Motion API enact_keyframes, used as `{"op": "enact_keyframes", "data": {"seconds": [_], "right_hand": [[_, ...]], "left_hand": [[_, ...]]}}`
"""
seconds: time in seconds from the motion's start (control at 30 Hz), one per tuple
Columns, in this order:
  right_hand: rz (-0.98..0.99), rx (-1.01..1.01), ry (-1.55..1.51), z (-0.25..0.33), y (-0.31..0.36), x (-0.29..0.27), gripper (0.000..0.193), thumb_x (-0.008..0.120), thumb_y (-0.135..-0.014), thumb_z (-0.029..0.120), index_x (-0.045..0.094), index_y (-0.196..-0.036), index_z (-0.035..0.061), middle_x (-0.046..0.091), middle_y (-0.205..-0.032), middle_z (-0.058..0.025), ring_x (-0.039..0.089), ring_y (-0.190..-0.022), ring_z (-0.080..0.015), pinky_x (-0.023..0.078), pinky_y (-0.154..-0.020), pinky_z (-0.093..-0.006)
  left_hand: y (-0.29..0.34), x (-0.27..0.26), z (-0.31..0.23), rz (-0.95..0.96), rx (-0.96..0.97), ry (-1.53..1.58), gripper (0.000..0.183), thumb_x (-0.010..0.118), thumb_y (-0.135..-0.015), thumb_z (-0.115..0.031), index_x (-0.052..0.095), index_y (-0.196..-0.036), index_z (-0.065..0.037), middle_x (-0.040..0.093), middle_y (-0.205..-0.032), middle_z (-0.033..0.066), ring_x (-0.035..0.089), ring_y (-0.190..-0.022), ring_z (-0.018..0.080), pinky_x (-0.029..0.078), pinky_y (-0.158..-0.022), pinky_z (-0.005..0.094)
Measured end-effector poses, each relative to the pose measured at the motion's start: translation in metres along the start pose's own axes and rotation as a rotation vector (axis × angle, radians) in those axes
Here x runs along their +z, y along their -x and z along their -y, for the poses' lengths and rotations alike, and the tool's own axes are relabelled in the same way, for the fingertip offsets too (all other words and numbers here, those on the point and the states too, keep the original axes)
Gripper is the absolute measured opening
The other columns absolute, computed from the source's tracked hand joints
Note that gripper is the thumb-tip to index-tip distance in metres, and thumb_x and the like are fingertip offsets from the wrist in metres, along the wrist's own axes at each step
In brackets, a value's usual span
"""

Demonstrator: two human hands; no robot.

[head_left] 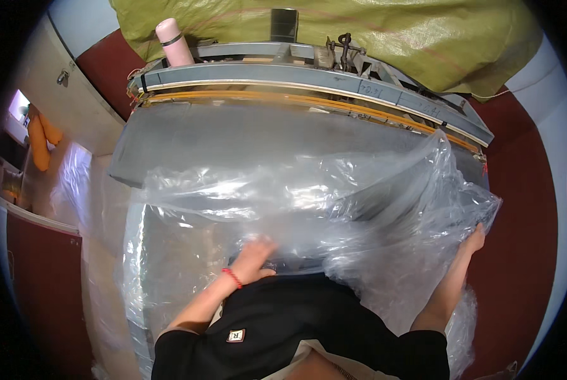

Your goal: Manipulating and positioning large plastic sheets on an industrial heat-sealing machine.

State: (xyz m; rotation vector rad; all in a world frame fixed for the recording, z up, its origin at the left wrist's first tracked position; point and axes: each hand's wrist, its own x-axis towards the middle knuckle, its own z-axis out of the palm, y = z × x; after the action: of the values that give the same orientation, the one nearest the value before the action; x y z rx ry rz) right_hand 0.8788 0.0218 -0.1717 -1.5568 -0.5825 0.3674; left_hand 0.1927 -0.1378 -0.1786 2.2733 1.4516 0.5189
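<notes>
A large clear plastic sheet (pixel 385 240) lies crumpled across the front of a grey bench top (pixel 232 136) and hangs down around my body. At the far right my right hand (pixel 476 238) is closed on the sheet's edge, which is pulled up into a peak near the machine. My left hand (pixel 253 258), with a red bead bracelet on the wrist, is over the plastic in front of my waist. Its thumb stands apart from the fingers and it looks open, though the fingertips are blurred. Nothing shows in its grasp.
A grey metal frame (pixel 232 75) with orange strips (pixel 251 95) runs along the bench's back. A pink bottle (pixel 174 43) stands there, near a dark metal clamp (pixel 345 52). Behind hangs a yellow-green tarp (pixel 385 31). A pale door (pixel 74 88) is at left.
</notes>
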Motion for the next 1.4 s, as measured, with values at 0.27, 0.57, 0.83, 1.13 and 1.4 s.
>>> {"op": "enact_keyframes", "data": {"seconds": [0.27,0.57,0.83,1.13,1.4], "right_hand": [[0.292,-0.400,-0.174,0.213,0.112,0.156,0.028,0.056,-0.084,0.024,0.059,-0.099,0.0005,0.059,-0.093,-0.0041,0.053,-0.083,-0.0115,0.041,-0.074,-0.0250],[1.497,-0.490,0.041,0.325,0.305,0.286,0.015,0.056,-0.085,0.018,0.055,-0.090,0.0038,0.050,-0.065,0.0056,0.045,-0.058,-0.0024,0.036,-0.052,-0.0184],[1.496,-0.571,0.018,0.326,0.333,0.299,0.014,0.053,-0.087,0.016,0.054,-0.091,0.0021,0.050,-0.065,0.0038,0.045,-0.058,-0.0030,0.037,-0.053,-0.0190],[1.417,-0.509,0.011,0.331,0.351,0.285,0.018,0.054,-0.086,0.016,0.055,-0.097,0.0014,0.054,-0.069,0.0025,0.047,-0.057,-0.0036,0.039,-0.051,-0.0190],[1.318,-0.774,0.239,0.330,0.361,0.276,0.031,0.066,-0.073,0.011,0.054,-0.100,0.0031,0.052,-0.070,0.0030,0.046,-0.061,-0.0038,0.040,-0.056,-0.0191]], "left_hand": [[0.031,-0.089,0.074,-0.059,-0.475,0.519,0.025,0.045,-0.089,-0.030,0.058,-0.086,-0.009,0.055,-0.076,0.0004,0.051,-0.070,0.0096,0.043,-0.063,0.0258],[0.260,-0.217,0.276,-1.725,-1.059,0.199,0.031,0.046,-0.081,-0.013,0.053,-0.107,0.004,0.058,-0.099,0.0119,0.055,-0.087,0.0195,0.044,-0.074,0.0322],[-0.025,-0.243,-0.001,-0.687,-0.197,0.389,0.046,0.053,-0.079,-0.021,0.044,-0.123,-0.009,0.044,-0.125,0.0062,0.037,-0.119,0.0185,0.029,-0.098,0.0346],[-0.143,-0.168,-0.062,-0.979,0.078,0.086,0.082,0.075,-0.064,-0.013,0.026,-0.129,-0.001,0.038,-0.126,0.0174,0.038,-0.117,0.0267,0.031,-0.097,0.0359],[-0.125,-0.196,-0.027,-1.150,-0.028,0.725,0.015,0.057,-0.079,0.002,0.049,-0.089,-0.004,0.053,-0.079,0.0008,0.048,-0.067,0.0051,0.041,-0.060,0.0184]]}}
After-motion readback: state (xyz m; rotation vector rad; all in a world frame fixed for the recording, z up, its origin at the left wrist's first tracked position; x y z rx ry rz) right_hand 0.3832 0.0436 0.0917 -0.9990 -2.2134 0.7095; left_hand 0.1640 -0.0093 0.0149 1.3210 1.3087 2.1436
